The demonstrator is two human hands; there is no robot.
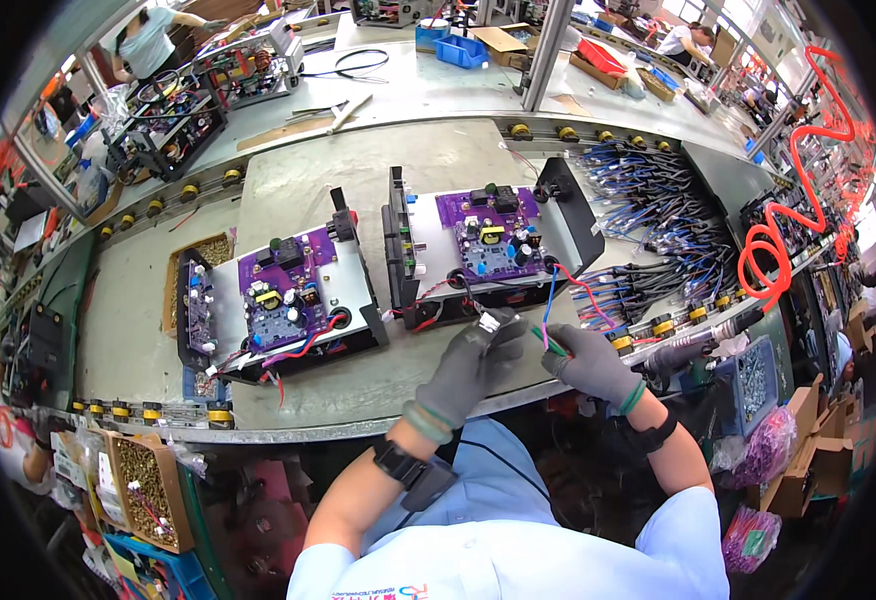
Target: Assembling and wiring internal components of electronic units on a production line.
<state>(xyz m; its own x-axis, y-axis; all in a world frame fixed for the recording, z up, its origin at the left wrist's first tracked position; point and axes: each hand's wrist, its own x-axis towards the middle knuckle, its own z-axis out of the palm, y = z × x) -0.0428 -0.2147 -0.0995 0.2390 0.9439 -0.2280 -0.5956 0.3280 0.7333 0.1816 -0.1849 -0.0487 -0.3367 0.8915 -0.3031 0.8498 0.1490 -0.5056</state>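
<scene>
My left hand (468,365), in a grey glove, closes its fingers on a small white connector (489,322) at the front edge of the right-hand unit. My right hand (593,365), gloved too, is closed around thin wires (548,335), where blue, purple and green show; its fingertips hide part of them. That unit has a metal chassis (428,215) with black end panels and a purple circuit board (498,235). A red wire (588,290) loops from its front corner past my right hand. To the left sits a similar unit with its own purple board (283,290).
Many black-and-blue cable harnesses (648,220) lie right of the units. A power screwdriver (683,355) rests at the bench's right front, near a coiled orange hose (768,255). Roller rails (223,415) edge the bench. Boxes of screws (148,490) stand at lower left.
</scene>
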